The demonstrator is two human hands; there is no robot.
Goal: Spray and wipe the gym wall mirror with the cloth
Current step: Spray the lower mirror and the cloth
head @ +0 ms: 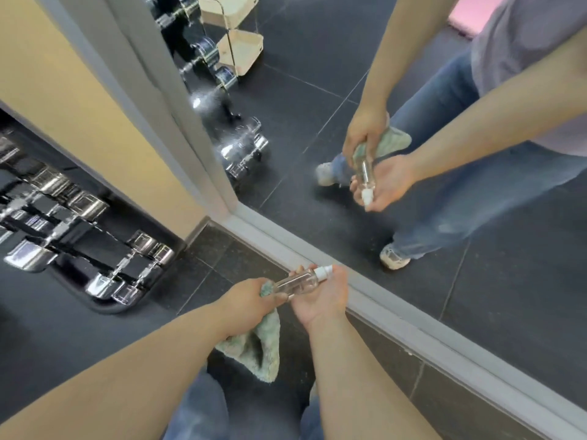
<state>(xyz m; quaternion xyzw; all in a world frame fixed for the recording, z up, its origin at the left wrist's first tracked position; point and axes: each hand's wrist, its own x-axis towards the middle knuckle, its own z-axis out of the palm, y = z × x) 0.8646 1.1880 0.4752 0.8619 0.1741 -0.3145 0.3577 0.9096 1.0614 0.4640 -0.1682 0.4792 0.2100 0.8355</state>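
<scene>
A clear plastic spray bottle (300, 282) with a white nozzle lies sideways between both hands, close to the bottom of the wall mirror (317, 90). My left hand (251, 296) grips the bottle's base end together with a pale green cloth (259, 347), which hangs down below the fist. My right hand (320, 296) is palm up under the bottle's nozzle end, fingers curled around it. The mirror's grey frame (397, 315) runs diagonally just beyond my hands. The mirror reflects my hands, the bottle and the cloth.
A black rack of chrome dumbbells (73, 223) stands at the left against the yellow wall (79, 100). Dark floor tiles (209, 258) lie underfoot. My jeans-clad legs (203, 411) are below. The mirror reflects a cream trolley and more dumbbells.
</scene>
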